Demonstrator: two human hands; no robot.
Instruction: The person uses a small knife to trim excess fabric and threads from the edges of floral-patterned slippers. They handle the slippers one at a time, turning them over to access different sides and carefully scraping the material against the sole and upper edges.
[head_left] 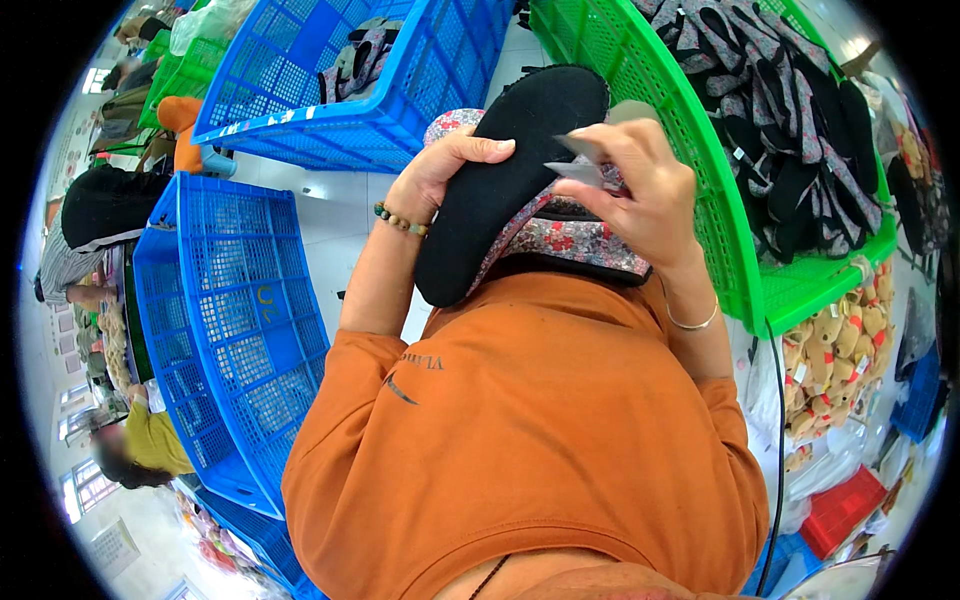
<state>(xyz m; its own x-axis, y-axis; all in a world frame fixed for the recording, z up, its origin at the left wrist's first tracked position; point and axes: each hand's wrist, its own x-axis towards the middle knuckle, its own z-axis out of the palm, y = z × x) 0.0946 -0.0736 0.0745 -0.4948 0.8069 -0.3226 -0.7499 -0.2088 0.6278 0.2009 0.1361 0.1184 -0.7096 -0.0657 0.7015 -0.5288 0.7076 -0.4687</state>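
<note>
A slipper (520, 165) with a black sole and flowered fabric along its side is held up in front of my chest, sole facing me. My left hand (440, 170) grips it by the left edge, the thumb lying on the sole. Between the fingers and thumb of my right hand (645, 185) is a small pair of thread snips (572, 168). Their two grey blades are parted and point at the slipper's right edge. Another flowered piece with black trim (580, 243), likely another slipper, rests on my lap, partly hidden behind the held one.
Ahead on the left stands a blue crate (400, 125) with a few slippers inside. More blue crates (235, 330) line my left side. A green crate (690, 170) full of slippers (790, 120) is at right, above many plush toys (835, 350). Other people sit far left.
</note>
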